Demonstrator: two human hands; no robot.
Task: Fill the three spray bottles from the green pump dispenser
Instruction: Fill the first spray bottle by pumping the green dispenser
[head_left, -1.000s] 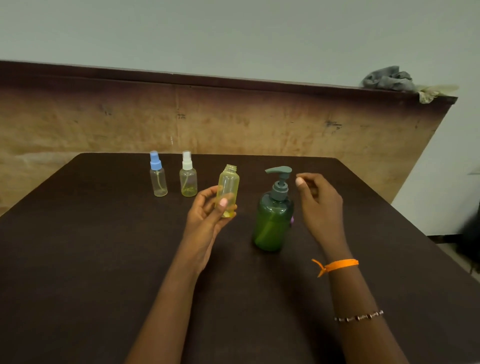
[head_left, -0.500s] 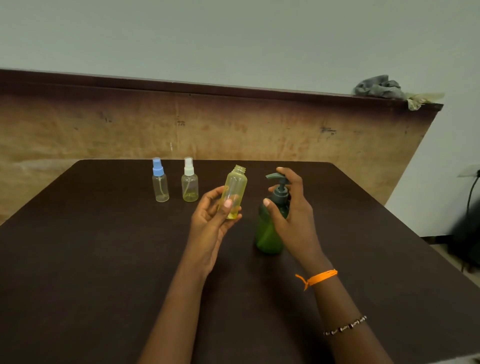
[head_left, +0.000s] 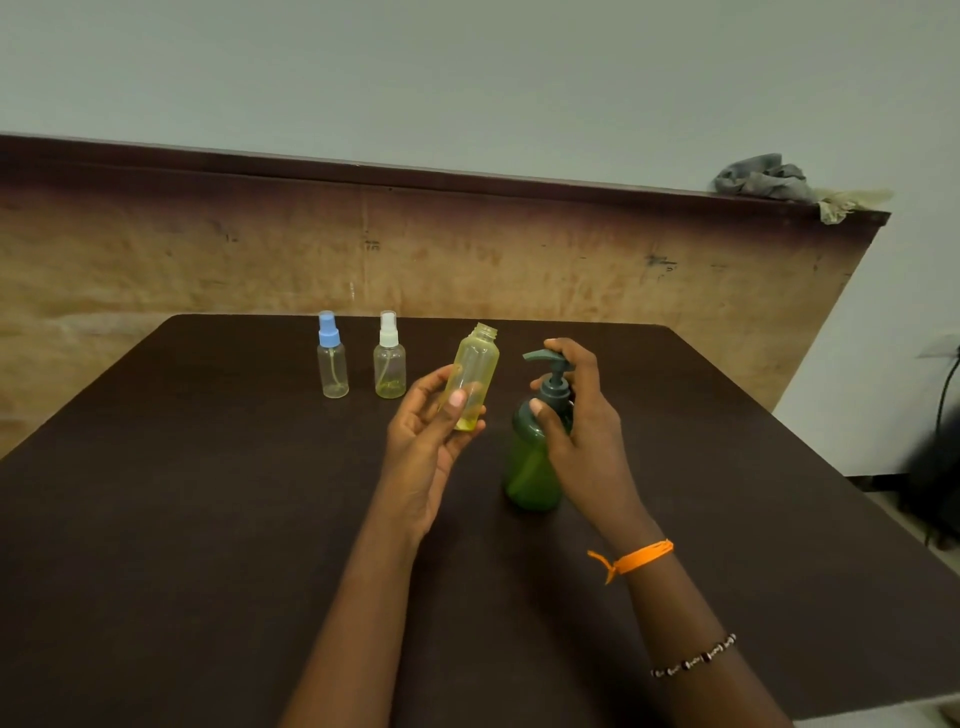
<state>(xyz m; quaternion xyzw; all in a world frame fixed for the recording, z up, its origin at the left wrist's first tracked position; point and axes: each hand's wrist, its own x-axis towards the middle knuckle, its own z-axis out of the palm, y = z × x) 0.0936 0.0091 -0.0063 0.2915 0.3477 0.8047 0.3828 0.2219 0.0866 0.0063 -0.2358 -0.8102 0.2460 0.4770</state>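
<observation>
**Open yellow bottle in my left hand, right hand on the pump**

My left hand (head_left: 423, 441) holds the uncapped yellow spray bottle (head_left: 474, 371) above the dark table (head_left: 182, 519), thumb across its front near the bottom and fingers curled behind it. The bottle leans a little to the right, its threaded neck open at the top, and a small pool of yellow liquid sits in its base.

Just to the right stands the green pump dispenser (head_left: 527, 467), upright on the table. My right hand (head_left: 582, 431) is curled around its upper part: my thumb presses against the shoulder of the bottle, my fingers wrap behind the dark collar, and my index finger reaches up over the pump head (head_left: 543, 357), whose spout points left toward the yellow bottle. Spout and bottle neck are near each other but apart.

Farther back on the table stand the other two spray bottles, both capped and upright, side by side: the blue-capped bottle (head_left: 331, 358) on the left and the white-capped bottle (head_left: 389, 358) to its right, with a little yellowish liquid at the bottom.

An orange string bracelet (head_left: 631, 560) and a beaded bracelet (head_left: 696, 657) circle my right forearm. A grey rag (head_left: 763, 177) lies on the wooden ledge (head_left: 415, 176) behind the table.
</observation>
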